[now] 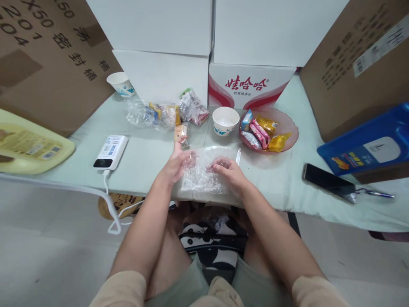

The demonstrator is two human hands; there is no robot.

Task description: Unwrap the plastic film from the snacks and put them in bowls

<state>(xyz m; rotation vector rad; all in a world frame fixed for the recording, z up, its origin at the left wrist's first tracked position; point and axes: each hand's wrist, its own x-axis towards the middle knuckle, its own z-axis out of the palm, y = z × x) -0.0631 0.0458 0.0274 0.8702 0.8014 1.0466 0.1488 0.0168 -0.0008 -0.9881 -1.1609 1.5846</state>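
A crumpled clear plastic bag [202,177] lies spread over the table's front edge, between my two hands. My left hand [177,164] pinches its left side, with the index finger pointing up toward a small wrapped snack [181,133]. On the right side, my right hand [229,169] has its thumb and fingers closed on the same plastic. A thin white strip [238,156] shows just beyond my right hand. Behind the bag stands a white paper bowl [225,121] with a blue leaf print. Next to it, a pink translucent dish [289,128] holds several wrapped snacks.
Packaged snacks [166,114] in clear wrapping lie at the back left, near another paper cup [121,84]. A white power bank [110,152] with a cable and a yellow bottle [35,143] are at left. At right are a phone [329,182] and a blue bottle [367,143]. Boxes [251,85] wall the back.
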